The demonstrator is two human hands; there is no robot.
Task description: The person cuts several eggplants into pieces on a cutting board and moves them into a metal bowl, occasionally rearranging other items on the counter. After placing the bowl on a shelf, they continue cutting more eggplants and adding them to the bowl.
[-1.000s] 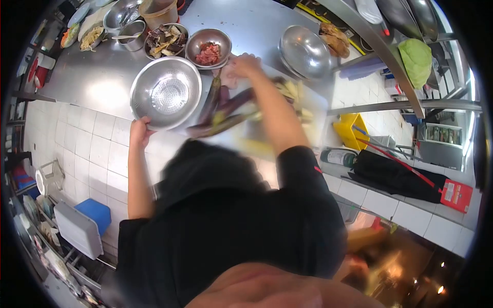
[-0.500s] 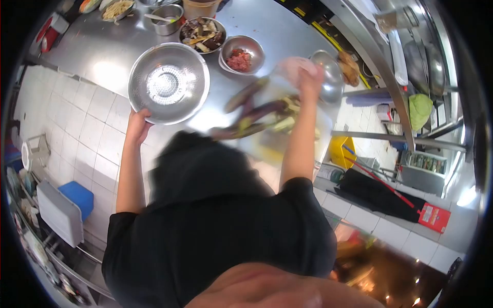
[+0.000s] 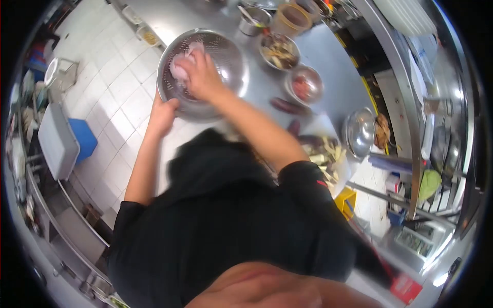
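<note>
A perforated steel colander (image 3: 228,56) stands on the steel counter (image 3: 328,56). My left hand (image 3: 163,115) grips its near rim. My right hand (image 3: 201,77) reaches into the colander, closed on a pale pink lump (image 3: 181,65) whose nature I cannot make out. Purple eggplants (image 3: 287,106) lie on the counter to the right. Beyond them a white cutting board (image 3: 324,154) carries cut eggplant pieces. My black sleeves and torso hide the counter's near edge.
A bowl of mixed cut vegetables (image 3: 280,50), a bowl of red minced meat (image 3: 304,84) and an upturned steel bowl (image 3: 359,132) stand right of the colander. Behind are a small pot (image 3: 254,18) and a tan tub (image 3: 290,19). A blue bin (image 3: 82,139) sits on the tiled floor, left.
My right hand swung from above the cutting board over to the colander, carrying the pale pink lump. My left hand stayed on the colander's rim. The view turned left.
</note>
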